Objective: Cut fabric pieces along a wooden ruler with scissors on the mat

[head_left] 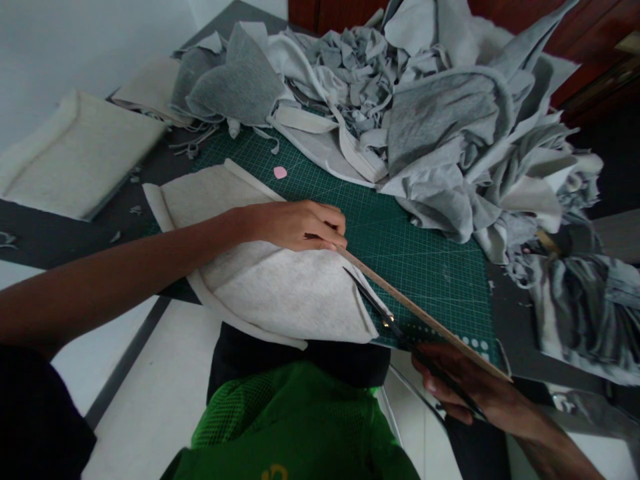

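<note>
Light grey fabric (280,290) lies over the near part of a green cutting mat (440,260), its lower edge hanging past the mat. My left hand (310,227) is closed on the upper end of a thin wooden ruler (415,307) and rests on the fabric. Black scissors (373,300) are in my right hand (455,380), with the blades pointing up and left at the fabric's right edge. The ruler's lower end passes over my right hand. A small pink piece (281,173) lies on the mat above my left hand.
Heaps of grey fabric scraps (445,127) cover the far side of the mat. Folded pale cloth (85,153) lies at the left on the dark table (30,230). Bundled dark grey cloth (590,313) sits at the right. The table's near edge borders my lap.
</note>
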Demonstrator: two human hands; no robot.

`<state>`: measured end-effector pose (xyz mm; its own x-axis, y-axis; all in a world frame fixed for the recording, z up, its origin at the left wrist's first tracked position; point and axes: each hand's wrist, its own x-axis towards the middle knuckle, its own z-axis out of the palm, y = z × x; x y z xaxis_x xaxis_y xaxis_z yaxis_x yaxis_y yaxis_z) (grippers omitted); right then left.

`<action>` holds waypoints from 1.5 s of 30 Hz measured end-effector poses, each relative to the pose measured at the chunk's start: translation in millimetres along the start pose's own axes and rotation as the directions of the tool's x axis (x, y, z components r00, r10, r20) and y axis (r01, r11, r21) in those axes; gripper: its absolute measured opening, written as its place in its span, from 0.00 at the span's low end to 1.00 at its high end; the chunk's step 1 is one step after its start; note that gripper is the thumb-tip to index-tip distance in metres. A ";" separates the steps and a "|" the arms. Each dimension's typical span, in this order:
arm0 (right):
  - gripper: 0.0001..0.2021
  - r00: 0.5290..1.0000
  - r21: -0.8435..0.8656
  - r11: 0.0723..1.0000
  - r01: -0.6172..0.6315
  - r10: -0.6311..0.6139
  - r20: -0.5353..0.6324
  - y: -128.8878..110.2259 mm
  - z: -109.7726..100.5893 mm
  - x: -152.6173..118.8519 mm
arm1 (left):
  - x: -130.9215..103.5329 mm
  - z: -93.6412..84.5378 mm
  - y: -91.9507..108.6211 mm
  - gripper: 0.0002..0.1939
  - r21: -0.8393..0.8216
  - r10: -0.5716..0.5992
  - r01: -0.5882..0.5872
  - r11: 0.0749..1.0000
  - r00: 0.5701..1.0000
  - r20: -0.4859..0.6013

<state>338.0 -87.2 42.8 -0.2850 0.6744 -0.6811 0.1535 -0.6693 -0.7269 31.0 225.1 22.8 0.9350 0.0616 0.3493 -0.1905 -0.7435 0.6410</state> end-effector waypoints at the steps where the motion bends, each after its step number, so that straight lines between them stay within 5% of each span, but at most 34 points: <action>1: 0.28 1.000 -0.002 1.000 -0.003 0.003 0.009 0.4 -0.4 -0.1 | 0.0 0.0 -0.1 0.11 -0.004 -0.009 0.009 1.000 1.000 0.002; 9: 0.30 0.998 0.057 0.998 0.002 0.002 -0.065 11.3 0.7 -0.1 | -0.1 0.3 0.1 0.11 -0.009 0.024 -0.025 1.000 0.999 -0.028; 14: 0.25 0.999 0.032 0.999 0.008 -0.009 0.037 -2.6 3.0 1.8 | -0.1 0.5 -0.9 0.12 0.000 -0.002 0.002 1.000 1.000 0.010; 38: 0.27 0.999 0.004 0.999 0.034 -0.034 0.008 -6.0 5.8 3.4 | -0.2 0.1 1.9 0.11 -0.035 -0.030 0.030 0.999 1.000 -0.004; 45: 0.30 0.998 0.080 0.996 -0.041 0.044 -0.034 9.7 -0.3 3.7 | 0.2 0.6 -0.6 0.12 -0.017 -0.019 0.020 1.000 1.000 0.004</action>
<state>338.8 -91.1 33.2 -0.2453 0.6546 -0.7150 0.0891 -0.7192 -0.6890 31.5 225.1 22.1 0.9397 0.0733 0.3340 -0.1774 -0.7306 0.6594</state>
